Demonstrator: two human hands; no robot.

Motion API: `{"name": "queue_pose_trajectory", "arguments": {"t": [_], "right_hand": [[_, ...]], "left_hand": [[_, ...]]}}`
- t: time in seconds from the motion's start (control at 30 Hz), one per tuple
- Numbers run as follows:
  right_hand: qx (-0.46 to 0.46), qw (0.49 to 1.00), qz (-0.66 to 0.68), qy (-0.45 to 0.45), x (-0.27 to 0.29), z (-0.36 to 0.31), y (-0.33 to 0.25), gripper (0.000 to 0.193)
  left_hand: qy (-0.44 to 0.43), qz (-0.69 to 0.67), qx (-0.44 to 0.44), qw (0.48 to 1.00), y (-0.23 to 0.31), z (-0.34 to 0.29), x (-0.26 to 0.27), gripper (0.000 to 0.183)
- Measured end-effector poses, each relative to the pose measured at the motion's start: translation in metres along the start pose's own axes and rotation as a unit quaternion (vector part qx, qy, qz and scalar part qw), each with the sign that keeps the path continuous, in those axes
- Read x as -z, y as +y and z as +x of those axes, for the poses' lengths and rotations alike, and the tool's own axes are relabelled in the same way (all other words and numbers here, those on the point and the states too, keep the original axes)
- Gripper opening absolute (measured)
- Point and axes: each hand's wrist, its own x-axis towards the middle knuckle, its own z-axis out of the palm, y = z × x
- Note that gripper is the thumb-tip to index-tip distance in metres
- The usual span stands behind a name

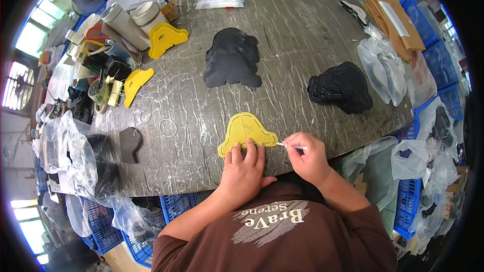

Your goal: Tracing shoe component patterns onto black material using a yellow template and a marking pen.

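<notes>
Touching curved, slotted yellow template (245, 130)

Windows (46, 14) at left glare white beyond a well-lit table (292, 30), edges bending into black corners

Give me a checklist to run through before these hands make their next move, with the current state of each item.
1. Left hand on the yellow template: ok, fingertips rest on its lower part.
2. White pen gripped by the right hand: ok, pointing at the template's lower right corner.
3. Pen tip touching the template: cannot tell, too small to judge.
4. Template's lower edge fully uncovered: not ok, left fingers cover part of it.
5. Middle black stack and right black stack apart from the template: ok.
</notes>
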Motion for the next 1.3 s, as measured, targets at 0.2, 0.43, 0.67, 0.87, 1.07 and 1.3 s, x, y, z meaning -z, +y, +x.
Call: {"name": "queue_pose_trajectory", "arguments": {"t": [0.2,0.43,0.67,0.87,1.07,1.3], "right_hand": [[0.060,0.998,-0.010,-0.004,-0.005,0.003,-0.003,0.015],[-0.002,0.998,-0.051,-0.033,-0.003,0.010,-0.003,0.013],[-0.033,0.998,-0.044,-0.041,-0.002,0.012,-0.010,0.010],[0.021,0.996,0.047,-0.068,-0.018,0.032,-0.027,0.011],[0.098,0.986,0.062,-0.117,-0.066,0.041,-0.031,0.018],[0.143,0.985,0.020,-0.096,-0.082,0.042,-0.030,0.021]], "left_hand": [[-0.002,-0.003,-0.001,1.000,0.000,0.000,0.002,0.086],[-0.083,-0.158,0.022,0.984,-0.036,0.032,0.026,0.047],[-0.185,-0.329,0.061,0.924,-0.102,0.090,0.017,0.020],[-0.253,-0.347,0.091,0.898,-0.102,0.097,0.020,0.019],[-0.233,-0.345,0.071,0.906,-0.101,0.098,0.018,0.023],[-0.225,-0.345,0.067,0.909,-0.105,0.096,0.014,0.024]]}}
